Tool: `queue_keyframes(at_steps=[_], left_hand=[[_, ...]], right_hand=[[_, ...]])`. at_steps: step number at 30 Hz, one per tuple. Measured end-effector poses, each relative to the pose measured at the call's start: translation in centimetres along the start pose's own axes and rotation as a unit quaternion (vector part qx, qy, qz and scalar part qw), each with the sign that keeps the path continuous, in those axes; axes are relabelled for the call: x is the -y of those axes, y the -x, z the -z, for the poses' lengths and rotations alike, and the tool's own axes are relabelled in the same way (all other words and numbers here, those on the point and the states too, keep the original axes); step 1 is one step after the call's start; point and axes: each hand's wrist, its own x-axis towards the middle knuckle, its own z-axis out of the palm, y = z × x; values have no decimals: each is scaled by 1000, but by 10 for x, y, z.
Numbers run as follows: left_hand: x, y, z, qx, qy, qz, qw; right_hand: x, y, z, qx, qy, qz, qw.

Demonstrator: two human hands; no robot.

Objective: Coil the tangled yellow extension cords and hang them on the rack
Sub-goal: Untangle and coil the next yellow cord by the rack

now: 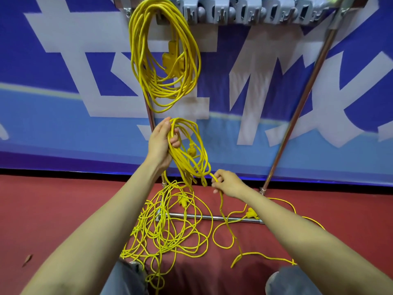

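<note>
My left hand grips a small coil of yellow cord, several loops hanging below the fist with a plug inside them. My right hand pinches the same cord just under the coil; from it the cord runs down to the floor. A tangled heap of yellow cord lies on the red floor between my arms, and a loose strand with a plug trails to the right. One finished coil hangs from the left hook of the grey rack.
The rack stands on chrome legs with a chrome base bar across the floor under the cords. Behind it hangs a blue and white banner. My knees show at the bottom edge.
</note>
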Motion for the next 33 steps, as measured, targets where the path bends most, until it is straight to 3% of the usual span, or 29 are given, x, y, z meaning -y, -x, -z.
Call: queue_keyframes(at_steps=[3,5,8,10,12,17,20,22,24,26,29,33], left_hand=[[-16,-2,1,48,-10,20,999],[-29,-5,3,74,-13,46,996],[-46,-8,7,97,-7,85,992],[-53,-9,8,119,-16,108,987],[-56,-8,7,149,-28,127,980],[-55,-5,5,189,0,137,972],[-58,-7,4,180,10,129,975],[-58,-9,2,169,-15,129,977],[-56,-9,-1,162,-66,123,977],[-52,-7,-4,158,-120,107,974],[-40,-3,-9,143,-181,72,970],[-20,-1,-13,94,-201,23,975]], right_hand=[[-13,-5,19,-22,-188,-75,979],[-28,-8,36,-62,-220,-115,967],[-48,-16,54,-119,-68,-89,987],[-52,-19,58,-82,126,-54,987],[-56,-21,58,-44,247,-36,967],[-63,-13,50,5,291,-79,953],[-73,-13,41,-46,188,-98,976],[-70,-11,41,-89,9,-116,989],[-56,-8,47,-113,-173,-120,971],[-37,-8,57,-142,-258,-114,949],[-4,-3,75,-137,-285,-110,942],[34,2,90,-90,-207,-77,971]])
